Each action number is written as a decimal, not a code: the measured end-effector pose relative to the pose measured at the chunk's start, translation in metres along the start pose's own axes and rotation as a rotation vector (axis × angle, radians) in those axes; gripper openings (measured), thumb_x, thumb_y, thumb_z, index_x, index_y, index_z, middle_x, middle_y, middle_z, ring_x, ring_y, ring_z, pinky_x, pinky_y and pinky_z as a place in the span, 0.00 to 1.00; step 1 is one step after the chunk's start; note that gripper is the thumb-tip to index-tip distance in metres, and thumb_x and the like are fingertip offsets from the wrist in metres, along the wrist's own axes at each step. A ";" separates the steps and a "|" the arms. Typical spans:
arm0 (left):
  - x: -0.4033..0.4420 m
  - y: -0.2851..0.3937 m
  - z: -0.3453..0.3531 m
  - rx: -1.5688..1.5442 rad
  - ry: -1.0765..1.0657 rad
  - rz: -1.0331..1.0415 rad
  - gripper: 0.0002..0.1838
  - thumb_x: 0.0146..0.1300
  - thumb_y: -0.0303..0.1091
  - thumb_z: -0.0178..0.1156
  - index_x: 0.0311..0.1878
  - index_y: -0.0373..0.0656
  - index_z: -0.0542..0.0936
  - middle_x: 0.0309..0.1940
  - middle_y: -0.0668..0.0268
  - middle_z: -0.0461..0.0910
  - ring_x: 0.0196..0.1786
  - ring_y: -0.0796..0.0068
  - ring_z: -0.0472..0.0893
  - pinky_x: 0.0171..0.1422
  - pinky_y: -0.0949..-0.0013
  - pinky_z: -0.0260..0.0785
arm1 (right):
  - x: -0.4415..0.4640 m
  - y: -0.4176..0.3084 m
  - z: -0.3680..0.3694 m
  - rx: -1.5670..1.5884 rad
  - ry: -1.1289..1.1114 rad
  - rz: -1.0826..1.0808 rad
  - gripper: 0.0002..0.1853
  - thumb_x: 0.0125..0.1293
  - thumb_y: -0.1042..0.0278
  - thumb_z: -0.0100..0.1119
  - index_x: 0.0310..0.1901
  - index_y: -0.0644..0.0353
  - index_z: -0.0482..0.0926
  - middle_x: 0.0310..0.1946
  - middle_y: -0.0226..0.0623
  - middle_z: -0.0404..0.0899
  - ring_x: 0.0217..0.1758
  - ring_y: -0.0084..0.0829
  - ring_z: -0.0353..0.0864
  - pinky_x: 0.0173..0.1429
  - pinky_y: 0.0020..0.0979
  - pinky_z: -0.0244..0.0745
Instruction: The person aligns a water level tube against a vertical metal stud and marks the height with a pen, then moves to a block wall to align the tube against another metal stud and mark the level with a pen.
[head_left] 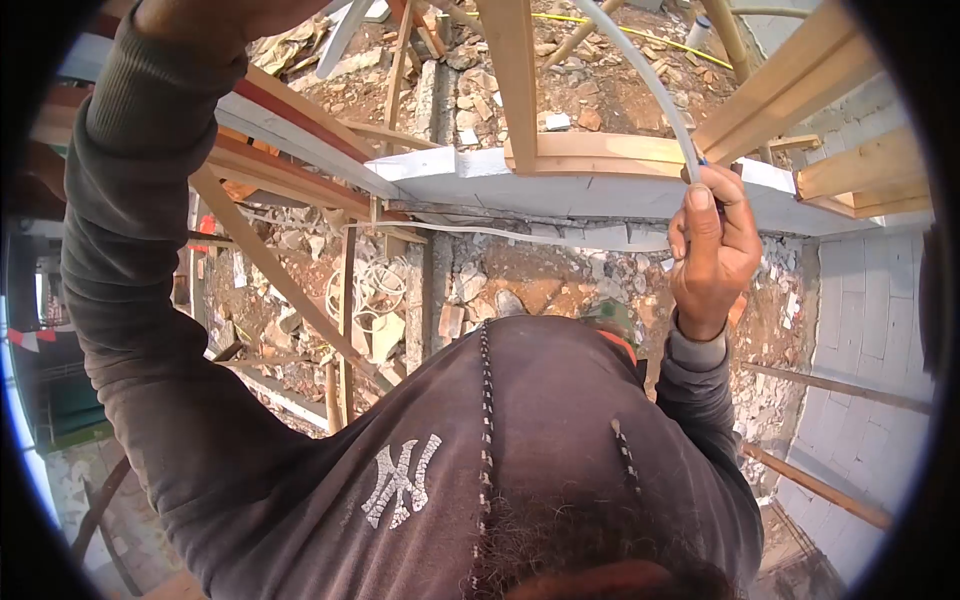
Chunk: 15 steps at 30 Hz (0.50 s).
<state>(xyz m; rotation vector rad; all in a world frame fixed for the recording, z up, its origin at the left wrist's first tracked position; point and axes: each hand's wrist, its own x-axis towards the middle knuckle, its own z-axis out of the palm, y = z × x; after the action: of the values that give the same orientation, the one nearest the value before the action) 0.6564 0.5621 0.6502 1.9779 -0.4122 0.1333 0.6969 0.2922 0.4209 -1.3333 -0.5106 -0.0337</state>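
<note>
My right hand (712,235) is closed around a translucent hose (655,85), with the thumb pressed against it. The hose curves up to the top edge. Something small and blue shows by the fingertips, too hidden to name. This hand is just in front of a wooden frame (600,150) that sits on a pale block ledge (520,190). My left hand (235,15) is raised at the top left, cut off by the frame's edge; its fingers are out of sight.
Diagonal wooden props (285,280) stand at the left. Rubble (460,290) and a coiled white hose (370,295) lie below the ledge. A grey block wall (865,310) is at the right, with poles (820,475) reaching toward it. Upright timbers (515,80) rise beyond the ledge.
</note>
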 end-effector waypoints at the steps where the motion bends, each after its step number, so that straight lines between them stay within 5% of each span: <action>1: 0.014 -0.006 0.017 -0.095 -0.068 -0.010 0.33 0.82 0.58 0.38 0.23 0.47 0.72 0.14 0.72 0.61 0.14 0.77 0.64 0.15 0.74 0.58 | -0.015 0.005 -0.023 -0.062 0.009 -0.039 0.11 0.76 0.71 0.62 0.52 0.71 0.82 0.50 0.33 0.75 0.34 0.14 0.70 0.33 0.19 0.66; 8: 0.082 -0.019 0.179 -0.627 -0.478 -0.126 0.33 0.82 0.54 0.40 0.19 0.46 0.67 0.18 0.65 0.68 0.19 0.76 0.64 0.23 0.70 0.55 | -0.115 0.031 -0.199 -0.121 0.366 0.148 0.12 0.80 0.67 0.58 0.53 0.68 0.83 0.46 0.28 0.75 0.33 0.13 0.69 0.34 0.19 0.66; 10: 0.099 -0.009 0.240 -0.534 -0.235 -0.050 0.34 0.84 0.58 0.30 0.18 0.53 0.57 0.15 0.74 0.56 0.21 0.80 0.52 0.25 0.72 0.44 | -0.144 0.034 -0.250 -0.144 0.517 0.173 0.13 0.81 0.65 0.56 0.54 0.67 0.82 0.40 0.26 0.73 0.31 0.13 0.67 0.31 0.19 0.65; 15: 0.164 0.031 0.341 -0.678 -0.306 0.162 0.33 0.82 0.59 0.31 0.18 0.53 0.57 0.16 0.72 0.57 0.24 0.80 0.53 0.28 0.73 0.44 | -0.198 0.022 -0.370 -0.255 0.864 0.119 0.16 0.83 0.59 0.53 0.56 0.63 0.81 0.26 0.20 0.65 0.24 0.12 0.61 0.26 0.19 0.60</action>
<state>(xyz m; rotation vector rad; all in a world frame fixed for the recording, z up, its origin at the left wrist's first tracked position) 0.7685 0.2069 0.5741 1.2928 -0.7099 -0.1915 0.6515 -0.0986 0.2744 -1.4450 0.3161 -0.5664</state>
